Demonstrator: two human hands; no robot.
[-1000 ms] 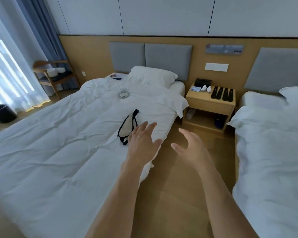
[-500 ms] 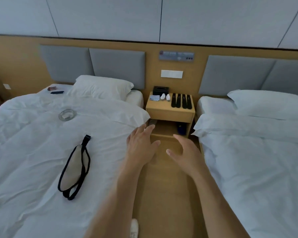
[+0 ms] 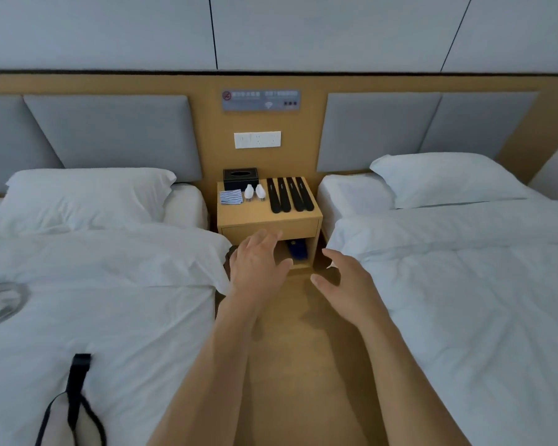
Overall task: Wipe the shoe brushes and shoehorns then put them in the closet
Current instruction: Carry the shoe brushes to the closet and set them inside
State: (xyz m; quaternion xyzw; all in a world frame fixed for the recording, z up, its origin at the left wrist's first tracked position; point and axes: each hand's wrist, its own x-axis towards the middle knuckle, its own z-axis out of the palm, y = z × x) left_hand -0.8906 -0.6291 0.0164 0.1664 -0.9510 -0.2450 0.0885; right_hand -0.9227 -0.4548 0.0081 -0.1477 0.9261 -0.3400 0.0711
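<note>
On a wooden nightstand (image 3: 268, 217) between two beds lie several black shoehorns (image 3: 290, 194) side by side on the right half. Two small white shoe brushes (image 3: 254, 192) lie left of them, and a folded blue-striped cloth (image 3: 230, 197) lies at the far left. My left hand (image 3: 256, 263) is stretched forward in front of the nightstand's lower shelf, fingers apart, holding nothing. My right hand (image 3: 347, 284) is lower and to the right, also spread and holding nothing. Both hands are short of the nightstand top.
A black tissue box (image 3: 240, 178) stands at the nightstand's back. Blue items (image 3: 295, 249) sit in its lower shelf. White beds flank the narrow wooden floor aisle (image 3: 303, 365). A black-strapped eye mask (image 3: 68, 410) and a clear round item (image 3: 2, 300) lie on the left bed.
My view has turned right and moved closer to the nightstand, which is now centred. Both hands have stayed raised and empty, reaching forward toward it.
</note>
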